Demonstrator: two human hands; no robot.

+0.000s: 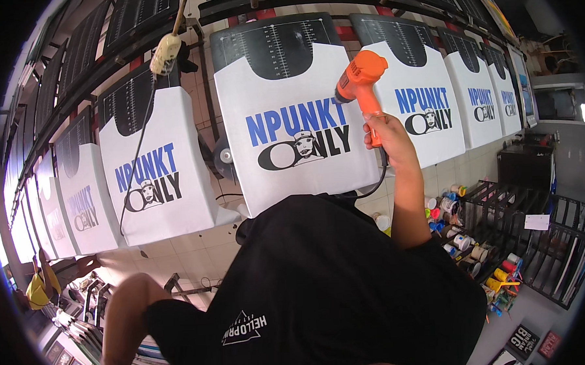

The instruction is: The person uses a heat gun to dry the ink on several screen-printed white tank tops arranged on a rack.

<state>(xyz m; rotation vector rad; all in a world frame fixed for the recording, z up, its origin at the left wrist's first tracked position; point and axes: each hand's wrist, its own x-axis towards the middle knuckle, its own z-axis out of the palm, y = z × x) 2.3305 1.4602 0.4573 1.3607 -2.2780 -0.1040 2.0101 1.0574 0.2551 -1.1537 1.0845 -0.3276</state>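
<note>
My right hand (390,138) is closed around the handle of an orange heat gun (366,75). Its dark nozzle tilts down and left over the upper right of the print on a white T-shirt (330,67). That shirt lies stretched on a black platen (237,44) with white ruler marks, and its print has blue letters above black letters and a drawn face. From the gun's handle a black cord (374,187) runs down and left. My left forearm (124,327) bends down at the lower left, and its hand is out of sight.
More white shirts with the same print lie on platens to the left (185,122) and right (447,136). A pale power socket (165,54) hangs on a cord above the left one. Paint pots (461,241) and a black rack (543,237) stand at the lower right.
</note>
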